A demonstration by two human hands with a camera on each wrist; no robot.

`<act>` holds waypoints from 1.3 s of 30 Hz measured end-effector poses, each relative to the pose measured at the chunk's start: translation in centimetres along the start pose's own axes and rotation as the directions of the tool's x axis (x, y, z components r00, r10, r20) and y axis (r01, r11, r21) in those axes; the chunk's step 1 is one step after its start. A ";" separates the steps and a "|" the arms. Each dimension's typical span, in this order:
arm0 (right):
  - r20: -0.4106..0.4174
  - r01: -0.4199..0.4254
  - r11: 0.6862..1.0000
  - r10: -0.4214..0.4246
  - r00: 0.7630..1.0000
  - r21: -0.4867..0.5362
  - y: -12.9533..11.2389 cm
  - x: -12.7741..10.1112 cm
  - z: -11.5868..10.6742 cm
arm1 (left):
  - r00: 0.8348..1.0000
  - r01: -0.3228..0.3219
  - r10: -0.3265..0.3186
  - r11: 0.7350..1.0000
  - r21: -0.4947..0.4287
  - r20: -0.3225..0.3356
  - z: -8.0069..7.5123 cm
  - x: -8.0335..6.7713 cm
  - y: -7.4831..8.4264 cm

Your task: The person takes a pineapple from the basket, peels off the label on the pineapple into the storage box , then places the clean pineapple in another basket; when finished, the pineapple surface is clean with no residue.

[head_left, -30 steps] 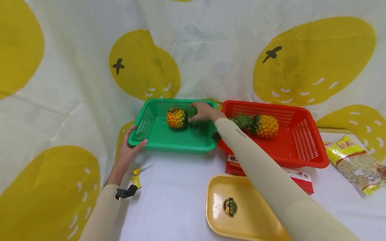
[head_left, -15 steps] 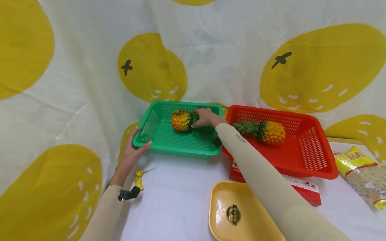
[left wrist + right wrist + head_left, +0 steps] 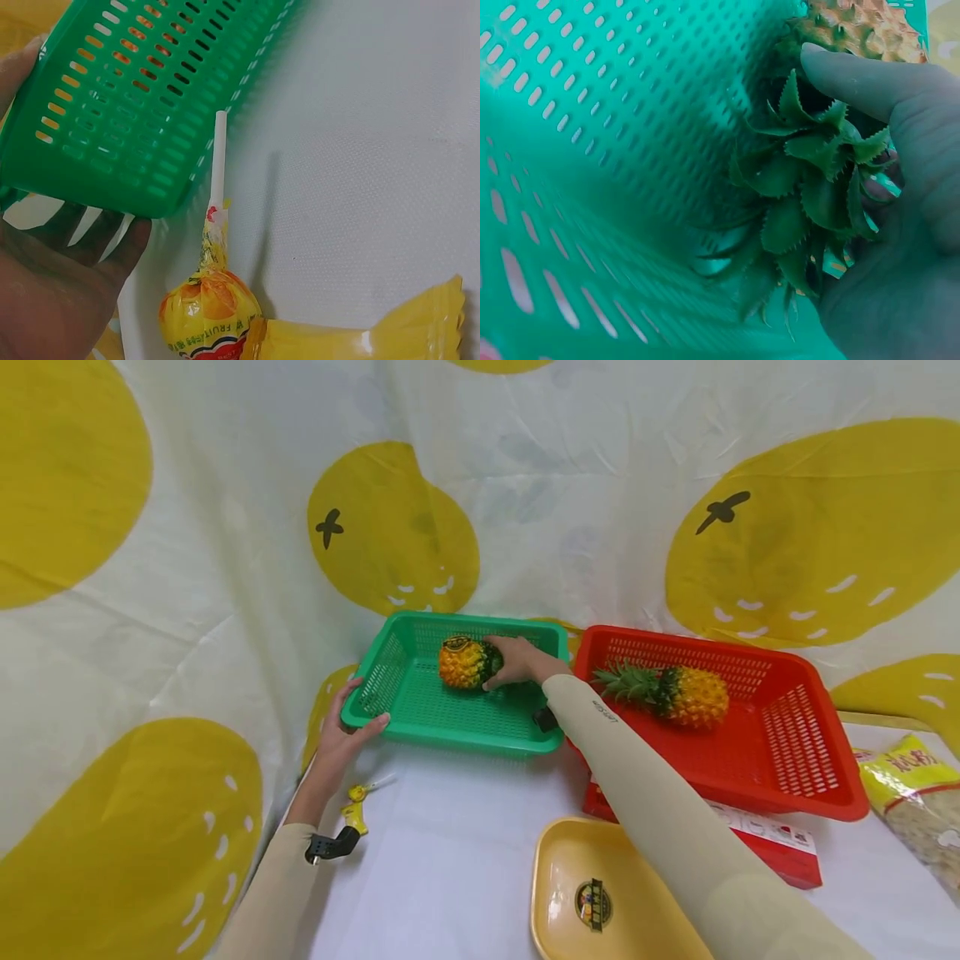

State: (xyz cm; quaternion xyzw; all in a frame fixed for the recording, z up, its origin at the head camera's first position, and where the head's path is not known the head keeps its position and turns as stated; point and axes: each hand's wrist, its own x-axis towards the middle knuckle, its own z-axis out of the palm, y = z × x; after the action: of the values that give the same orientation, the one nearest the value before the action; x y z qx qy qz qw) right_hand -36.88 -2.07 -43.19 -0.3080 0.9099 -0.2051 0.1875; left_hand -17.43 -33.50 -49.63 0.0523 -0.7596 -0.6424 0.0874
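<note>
Right hand (image 3: 516, 662) gripping pineapple (image 3: 463, 664) crown, left hand (image 3: 341, 743) seemingly holding green basket (image 3: 420, 710)

The left hand (image 3: 339, 745) lies palm up at the near left corner of the green basket (image 3: 420, 714), thumb hooked over its rim and fingers beneath, its beige-sleeved forearm coming up from the lower left. The right arm stretches forward in a beige sleeve, and the right hand (image 3: 519, 662) is cupped round the leafy crown of the pineapple (image 3: 461, 665), thumb along one side and fingers curled behind the leaves.
</note>
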 end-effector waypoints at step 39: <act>-0.029 -0.005 1.000 0.005 1.000 -0.002 -0.4 0.0 0.8 | 1.000 0.004 -0.004 1.000 0.026 -0.009 0.1 -0.3 0.6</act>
State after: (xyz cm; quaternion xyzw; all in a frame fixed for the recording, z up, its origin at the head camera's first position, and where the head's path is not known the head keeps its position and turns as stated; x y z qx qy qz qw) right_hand -36.33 -2.53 -43.63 -0.3031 0.9135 -0.2080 0.1744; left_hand -17.13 -33.28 -49.10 0.0577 -0.7675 -0.6323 0.0887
